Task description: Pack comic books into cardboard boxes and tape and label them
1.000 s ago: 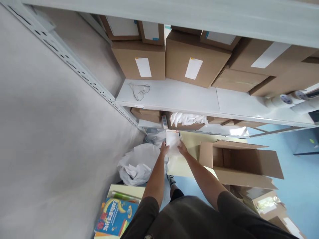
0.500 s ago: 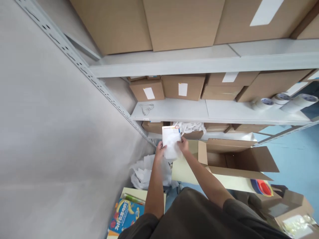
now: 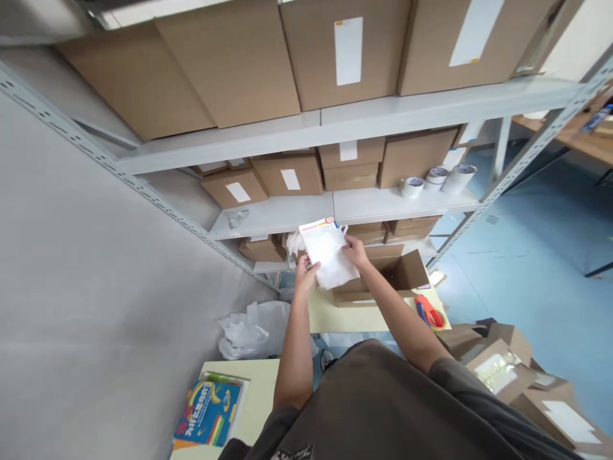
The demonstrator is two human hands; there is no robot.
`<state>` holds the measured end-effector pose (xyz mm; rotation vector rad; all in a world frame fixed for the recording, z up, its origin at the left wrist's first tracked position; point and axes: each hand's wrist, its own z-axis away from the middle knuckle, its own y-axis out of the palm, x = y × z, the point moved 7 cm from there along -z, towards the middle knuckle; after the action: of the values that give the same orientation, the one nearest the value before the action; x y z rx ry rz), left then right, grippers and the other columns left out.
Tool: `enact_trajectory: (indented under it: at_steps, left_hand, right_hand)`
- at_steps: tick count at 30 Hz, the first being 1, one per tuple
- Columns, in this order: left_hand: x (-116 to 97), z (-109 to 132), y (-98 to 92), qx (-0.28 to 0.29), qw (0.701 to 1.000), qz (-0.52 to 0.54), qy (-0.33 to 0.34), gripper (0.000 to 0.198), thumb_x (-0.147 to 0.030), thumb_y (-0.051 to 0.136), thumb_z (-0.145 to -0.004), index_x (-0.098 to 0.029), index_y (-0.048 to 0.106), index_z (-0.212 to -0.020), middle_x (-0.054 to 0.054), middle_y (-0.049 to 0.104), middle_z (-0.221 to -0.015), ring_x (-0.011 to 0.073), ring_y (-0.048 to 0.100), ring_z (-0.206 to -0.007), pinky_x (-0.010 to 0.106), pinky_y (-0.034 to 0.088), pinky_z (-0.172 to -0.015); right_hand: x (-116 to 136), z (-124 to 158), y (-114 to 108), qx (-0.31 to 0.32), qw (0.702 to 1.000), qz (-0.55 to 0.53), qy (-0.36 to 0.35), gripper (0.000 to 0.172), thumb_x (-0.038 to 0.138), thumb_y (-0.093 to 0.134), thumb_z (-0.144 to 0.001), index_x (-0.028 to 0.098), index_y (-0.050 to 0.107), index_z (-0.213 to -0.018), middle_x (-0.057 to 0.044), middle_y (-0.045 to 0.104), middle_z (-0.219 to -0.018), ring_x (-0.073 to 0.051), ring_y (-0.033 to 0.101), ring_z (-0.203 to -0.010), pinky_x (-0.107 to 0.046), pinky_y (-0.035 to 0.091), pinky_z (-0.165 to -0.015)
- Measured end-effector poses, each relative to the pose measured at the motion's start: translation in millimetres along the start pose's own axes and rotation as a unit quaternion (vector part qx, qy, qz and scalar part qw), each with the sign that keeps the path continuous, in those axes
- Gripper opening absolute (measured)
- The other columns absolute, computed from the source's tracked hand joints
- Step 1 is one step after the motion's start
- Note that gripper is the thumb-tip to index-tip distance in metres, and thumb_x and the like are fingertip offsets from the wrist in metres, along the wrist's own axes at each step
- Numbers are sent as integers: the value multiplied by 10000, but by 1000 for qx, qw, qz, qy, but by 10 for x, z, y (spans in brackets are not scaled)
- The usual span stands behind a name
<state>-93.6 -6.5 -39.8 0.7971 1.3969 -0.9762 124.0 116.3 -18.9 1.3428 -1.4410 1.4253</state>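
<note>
Both hands hold a white packet with a coloured strip along its top edge (image 3: 327, 250) in front of the shelves. My left hand (image 3: 306, 275) grips its lower left side, with the thumb on the front. On the right edge, my right hand (image 3: 355, 251) has its fingers closed. The packet's lower part looks like loose, translucent wrapping. Behind and to the right of it, an open cardboard box (image 3: 400, 273) stands on a pale yellow table (image 3: 349, 319).
Shelves (image 3: 383, 115) hold cardboard boxes and several tape rolls (image 3: 458, 179). A red and blue tape dispenser (image 3: 430, 313) lies on the table's right end. Blue books (image 3: 211, 412) rest at lower left, near white plastic bags (image 3: 244, 335). Flattened cartons (image 3: 507, 364) lie at lower right.
The view has swung to the right, showing more floor and the shelf's right post. The packet is now tilted, with both hands still on it.
</note>
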Motion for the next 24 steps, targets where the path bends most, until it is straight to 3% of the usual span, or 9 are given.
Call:
enact_trajectory:
  at_steps: [3, 6, 9, 12, 14, 17, 20, 24]
  left_hand:
    - [-58, 279, 712, 25, 998, 37, -39, 434, -434, 833, -839, -189, 662, -1154, 140, 800, -1171, 290, 773, -1105, 406, 646, -906]
    - [-33, 586, 1252, 36, 992, 72, -95, 394, -450, 893, -797, -189, 686, -1007, 114, 819, -1067, 242, 790, -1019, 354, 652, -866]
    - [65, 865, 1589, 25, 986, 79, -147, 396, -456, 941, -749, -186, 683, -880, 85, 811, -905, 218, 804, -903, 335, 657, -828]
    - [173, 1060, 1740, 8, 984, 61, -164, 343, -452, 909, -802, -181, 705, -856, 92, 809, -857, 231, 819, -855, 333, 652, -808]
    - [245, 1145, 1745, 16, 985, -2, -174, 309, -465, 844, -871, -177, 733, -847, 112, 820, -867, 251, 827, -848, 332, 642, -792]
    - [299, 1207, 1597, 53, 966, -192, -163, 312, -484, 776, -923, -186, 797, -831, 123, 820, -809, 294, 828, -903, 351, 621, -836]
    - [236, 1192, 1250, 13, 946, -308, -97, 260, -430, 707, -968, -221, 859, -993, 112, 844, -891, 284, 810, -1020, 337, 587, -924]
    - [243, 1134, 677, -81, 940, -330, -43, 312, -320, 617, -998, -223, 836, -1198, 108, 840, -1148, 260, 780, -1101, 328, 559, -997]
  right_hand:
    - [-46, -35, -723, -7, 999, 45, -16, 622, 195, 552, -741, 170, 794, -1313, -80, 798, -1266, -326, 699, -1200, -449, 548, -1090]
    - [-69, -72, -1235, 23, 992, 117, -38, 593, 137, 559, -758, 185, 806, -1295, -68, 794, -1288, -321, 710, -1220, -440, 538, -1116]
    - [-82, -99, -1441, 80, 975, 194, -68, 580, 65, 589, -772, 198, 813, -1290, -78, 790, -1317, -317, 715, -1241, -419, 533, -1133]
    - [-147, -79, -1368, 138, 952, 254, -101, 593, 19, 586, -807, 201, 798, -1330, -101, 770, -1383, -312, 697, -1280, -410, 529, -1147]
    - [-245, -28, -1236, 168, 939, 281, -107, 599, 17, 578, -844, 214, 776, -1374, -106, 752, -1416, -310, 681, -1305, -412, 524, -1154]
    - [-426, 74, -1093, 159, 934, 305, -94, 615, 78, 611, -898, 215, 697, -1491, -130, 701, -1481, -328, 635, -1359, -450, 501, -1182]
    - [-566, 190, -1090, 116, 945, 292, -88, 659, 150, 612, -929, 170, 601, -1588, -172, 658, -1508, -348, 597, -1392, -490, 488, -1204]
    - [-659, 391, -1223, 87, 957, 252, -114, 641, 187, 593, -937, 180, 610, -1578, -161, 668, -1485, -343, 583, -1401, -509, 468, -1235]
